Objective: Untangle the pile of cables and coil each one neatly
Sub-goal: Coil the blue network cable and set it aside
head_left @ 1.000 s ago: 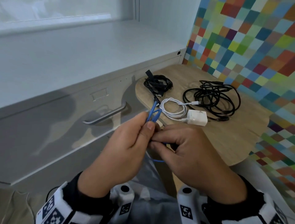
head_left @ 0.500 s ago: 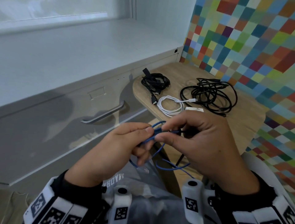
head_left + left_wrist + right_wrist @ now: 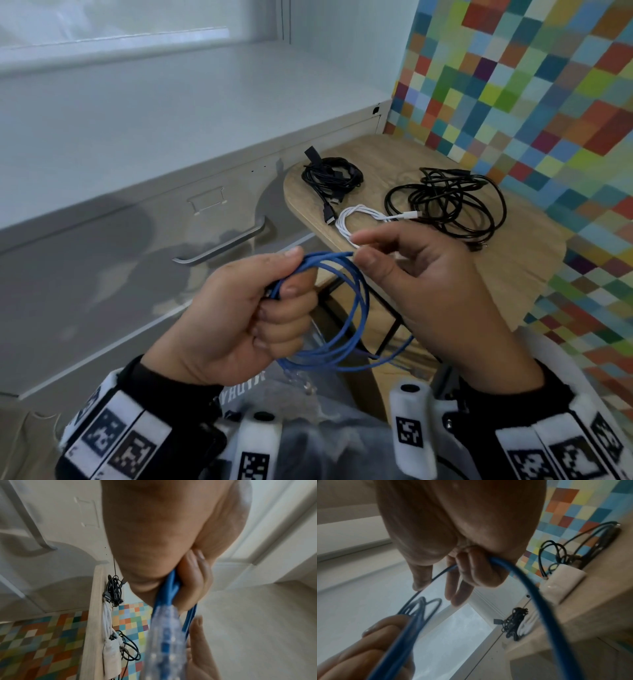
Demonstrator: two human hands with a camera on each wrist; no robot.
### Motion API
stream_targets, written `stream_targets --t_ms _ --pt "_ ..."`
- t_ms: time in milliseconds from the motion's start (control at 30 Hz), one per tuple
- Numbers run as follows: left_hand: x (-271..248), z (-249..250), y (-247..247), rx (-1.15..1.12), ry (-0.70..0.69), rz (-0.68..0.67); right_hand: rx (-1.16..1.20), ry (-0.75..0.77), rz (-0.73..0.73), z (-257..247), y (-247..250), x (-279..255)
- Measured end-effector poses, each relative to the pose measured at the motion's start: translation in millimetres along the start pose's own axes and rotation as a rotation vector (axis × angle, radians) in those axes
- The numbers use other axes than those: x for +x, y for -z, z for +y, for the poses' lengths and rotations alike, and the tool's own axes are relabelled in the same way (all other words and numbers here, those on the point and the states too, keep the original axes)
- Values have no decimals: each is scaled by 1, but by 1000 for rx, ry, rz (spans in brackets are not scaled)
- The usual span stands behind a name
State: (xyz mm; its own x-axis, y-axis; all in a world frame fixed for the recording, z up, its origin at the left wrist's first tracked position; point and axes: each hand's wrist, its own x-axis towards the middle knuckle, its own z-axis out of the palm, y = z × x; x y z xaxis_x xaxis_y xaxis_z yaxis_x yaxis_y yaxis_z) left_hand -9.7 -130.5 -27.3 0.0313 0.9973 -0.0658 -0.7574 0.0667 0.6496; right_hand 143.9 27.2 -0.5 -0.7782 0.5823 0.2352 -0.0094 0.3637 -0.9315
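The hands have moved apart: the left hand grips the blue cable loops, the right hand pinches a strand, so coiling advances.

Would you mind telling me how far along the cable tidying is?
Done: the small black cable and white cable lie coiled on the table. In hand: the left hand grips the blue cable loops; the right hand feeds a strand. Left: the large black cable, loosely tangled.
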Motion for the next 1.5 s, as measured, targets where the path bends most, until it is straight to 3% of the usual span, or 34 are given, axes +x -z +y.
stream_targets --t_ms 100,200,400,533,633,733,933,1033,1133,1233,1333,1500 --pt "-1 5 4 -131 -35 -79 298 -196 -201 4 -3 -1" --pt "1 6 0 -133 -104 -59 452 -255 -313 8 -2 0" --pt "6 -3 -13 121 -303 158 614 -261 -192 9 11 9" --pt "3 4 -10 23 -318 158 591 -240 -107 15 13 10" --pt "-2 13 -1 -81 -429 188 603 -225 -7 21 20 14" --pt "-7 19 5 -114 -549 303 480 -196 49 26 29 17" --pt "-10 29 -1 -81 -753 549 -100 -162 71 30 30 13" --pt "-3 25 -7 91 -788 717 -339 -101 35 22 20 12" --pt "7 12 -14 362 -835 789 -484 -103 -94 13 3 7" --pt "11 -3 -16 724 -826 771 -544 -74 -207 10 -15 1" --pt "11 -13 -19 1177 -751 764 -604 53 -264 6 -26 -2" --pt "12 -17 -27 1381 -698 680 -577 164 -369 0 -27 -7"
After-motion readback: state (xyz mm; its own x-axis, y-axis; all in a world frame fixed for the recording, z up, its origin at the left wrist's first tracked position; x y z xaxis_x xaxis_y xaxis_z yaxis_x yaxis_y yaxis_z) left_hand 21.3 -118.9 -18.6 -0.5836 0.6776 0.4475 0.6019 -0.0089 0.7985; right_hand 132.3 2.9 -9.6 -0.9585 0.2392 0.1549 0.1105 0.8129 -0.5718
